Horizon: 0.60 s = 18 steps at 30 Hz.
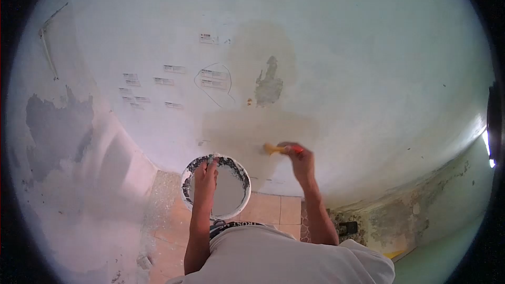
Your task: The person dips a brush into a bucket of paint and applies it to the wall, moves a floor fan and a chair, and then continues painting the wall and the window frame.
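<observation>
My left hand [206, 172] is closed at the far rim of a white bucket [248, 198], with a small grey piece showing by the fingers. Pale grey paint-like material [229, 185] lies inside, and dark smears line the bucket's inner wall. To the right, my right hand [301, 160] is wrapped round a small yellow-and-red tool [273, 149]. Its yellow end points left, close to the pale wall [347, 100]; the exact kind of tool is not clear. A rough grey patch [269, 87] marks the wall above this hand.
Several printed labels [174, 69] are on the wall, two inside a drawn loop. Bare grey plaster [55, 131] shows on the left wall. Orange floor tiles [265, 208] lie below. A stained, peeling surface [394, 221] and a dark object [347, 227] are at lower right.
</observation>
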Motion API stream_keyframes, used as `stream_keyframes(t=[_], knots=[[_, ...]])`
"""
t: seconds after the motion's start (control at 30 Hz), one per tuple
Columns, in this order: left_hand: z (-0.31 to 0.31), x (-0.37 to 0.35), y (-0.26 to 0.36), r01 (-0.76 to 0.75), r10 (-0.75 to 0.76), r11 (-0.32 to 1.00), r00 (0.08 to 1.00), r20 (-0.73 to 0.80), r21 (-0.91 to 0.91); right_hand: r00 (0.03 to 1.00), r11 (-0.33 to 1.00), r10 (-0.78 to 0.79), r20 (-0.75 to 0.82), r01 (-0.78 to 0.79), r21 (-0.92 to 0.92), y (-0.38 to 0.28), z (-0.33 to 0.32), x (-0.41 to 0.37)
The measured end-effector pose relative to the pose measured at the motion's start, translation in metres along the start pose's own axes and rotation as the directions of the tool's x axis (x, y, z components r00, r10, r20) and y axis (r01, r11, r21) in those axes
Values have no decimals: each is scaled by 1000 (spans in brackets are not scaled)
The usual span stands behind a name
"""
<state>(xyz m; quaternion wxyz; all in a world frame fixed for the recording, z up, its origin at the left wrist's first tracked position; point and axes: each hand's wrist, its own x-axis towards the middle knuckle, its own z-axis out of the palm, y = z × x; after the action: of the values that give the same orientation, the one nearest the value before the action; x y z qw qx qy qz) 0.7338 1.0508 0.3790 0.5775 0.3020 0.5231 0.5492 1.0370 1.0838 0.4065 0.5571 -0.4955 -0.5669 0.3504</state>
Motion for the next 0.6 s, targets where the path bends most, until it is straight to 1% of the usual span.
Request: stream_keyframes(t=[0.03,0.07,0.1,0.13,0.17,0.2,0.23,0.27,0.3,0.37,0.4,0.43,0.47,0.5,0.53,0.57,0.6], knots=[[2,3,2,-5,5,1000,1000,-1,-4,996,994,-73,-58,68,-80,-24,-7,18],[4,0,4,-10,10,999,1000,-15,35,981,987,-157,-112,152,-54,-52,-11,29],[8,-3,7,-16,18,997,1000,-24,73,966,953,-220,-137,183,-240,-81,-21,39],[8,4,-1,-11,13,997,999,-31,70,908,869,-403,-114,341,-358,-109,-22,48],[10,5,-2,-15,17,998,1000,-22,61,820,745,-568,-68,478,-465,-130,-22,57],[13,4,-3,-21,24,997,998,-50,77,815,735,-576,-64,483,-476,-139,-24,64],[15,4,-6,-23,30,995,997,-77,93,771,638,-636,-10,519,-569,-147,-25,70],[14,18,-16,-51,58,993,996,-61,102,727,529,-685,50,544,-651,-142,-24,80],[15,16,-18,-50,56,994,997,-55,94,726,521,-686,55,543,-658,-146,-24,82],[16,17,-21,-105,115,988,990,-84,112,568,264,-796,210,638,-723,-143,-20,92],[16,21,-27,-98,102,994,990,-94,42,527,229,-821,219,655,-720,-132,-17,99],[19,16,-19,-98,101,995,990,-95,35,525,224,-821,225,658,-719,-121,-18,104],[19,8,-10,-53,60,996,993,-103,70,548,221,-798,252,654,-724,-110,-18,106],[17,18,-10,-4,15,994,994,-105,107,574,217,-772,275,644,-733,-84,-15,113],[18,15,-8,-4,15,996,994,-111,94,609,184,-733,304,608,-772,-70,-17,107],[17,9,-5,1,10,995,994,-108,96,613,186,-729,303,604,-775,-58,-21,95],[16,6,-1,0,10,996,994,-109,89,679,265,-665,311,604,-752,-53,-20,81]])
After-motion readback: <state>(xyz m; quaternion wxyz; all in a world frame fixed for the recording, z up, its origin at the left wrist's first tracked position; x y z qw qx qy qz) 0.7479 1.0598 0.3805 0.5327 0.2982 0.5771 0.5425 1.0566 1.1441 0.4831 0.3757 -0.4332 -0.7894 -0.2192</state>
